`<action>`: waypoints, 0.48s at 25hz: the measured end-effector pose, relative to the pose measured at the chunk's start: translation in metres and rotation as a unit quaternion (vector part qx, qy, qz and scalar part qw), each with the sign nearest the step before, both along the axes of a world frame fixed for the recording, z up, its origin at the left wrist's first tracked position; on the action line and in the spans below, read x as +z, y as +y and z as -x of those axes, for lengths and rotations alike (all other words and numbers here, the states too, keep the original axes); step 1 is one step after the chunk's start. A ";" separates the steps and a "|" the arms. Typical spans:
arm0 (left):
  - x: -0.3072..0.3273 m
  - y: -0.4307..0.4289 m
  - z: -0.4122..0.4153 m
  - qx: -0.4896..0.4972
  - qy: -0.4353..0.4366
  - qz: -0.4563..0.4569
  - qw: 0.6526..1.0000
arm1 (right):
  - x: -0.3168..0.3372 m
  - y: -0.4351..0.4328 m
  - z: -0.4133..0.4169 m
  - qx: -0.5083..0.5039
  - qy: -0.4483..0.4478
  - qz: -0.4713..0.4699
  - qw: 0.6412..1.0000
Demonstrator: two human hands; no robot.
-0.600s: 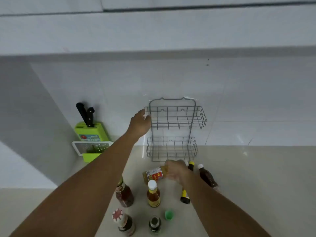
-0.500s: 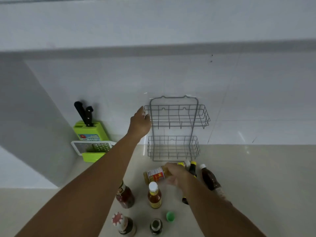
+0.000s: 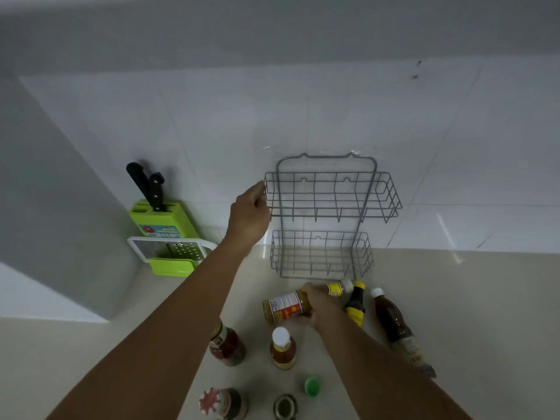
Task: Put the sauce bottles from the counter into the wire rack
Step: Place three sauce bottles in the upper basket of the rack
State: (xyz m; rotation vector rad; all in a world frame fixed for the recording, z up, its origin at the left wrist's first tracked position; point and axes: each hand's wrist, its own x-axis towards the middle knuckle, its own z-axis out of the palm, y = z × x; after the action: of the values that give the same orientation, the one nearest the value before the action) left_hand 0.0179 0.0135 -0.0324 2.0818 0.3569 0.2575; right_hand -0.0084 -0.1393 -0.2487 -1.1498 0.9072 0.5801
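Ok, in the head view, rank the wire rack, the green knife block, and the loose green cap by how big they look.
Largest to smallest:
1. wire rack
2. green knife block
3. green cap
The cap lies nearest the camera and looks smallest anyway, so this ranking seems safe.

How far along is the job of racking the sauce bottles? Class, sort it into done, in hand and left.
Done: nothing; both tiers of the wire rack are empty. In hand: the right hand holds the yellow sauce bottle sideways, while the left hand grips the rack's upper tier. Left: every other bottle on the counter.

Glossy white tiled wall point(image 3: 303, 116) above a pale beige counter point(image 3: 469, 298).
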 end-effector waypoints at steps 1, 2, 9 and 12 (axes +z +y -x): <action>0.001 0.000 0.000 0.002 0.003 0.008 1.000 | 0.005 -0.001 0.004 0.000 -0.009 -0.002 1.000; 0.001 -0.001 0.000 0.003 0.002 0.018 1.000 | 0.010 -0.002 0.009 0.001 -0.028 -0.006 1.000; 0.004 0.002 0.005 -0.009 0.002 0.051 0.999 | 0.120 -0.026 0.045 0.097 -0.316 0.190 0.924; 0.004 0.003 0.005 -0.018 0.001 0.063 0.998 | 0.204 -0.038 0.044 0.082 -0.443 0.226 0.864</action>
State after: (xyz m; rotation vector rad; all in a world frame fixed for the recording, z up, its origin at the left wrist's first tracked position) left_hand 0.0129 0.0169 -0.0285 1.9625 0.3278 0.2062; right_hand -0.0524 -0.1773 -0.0446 -1.7152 0.1285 -0.0862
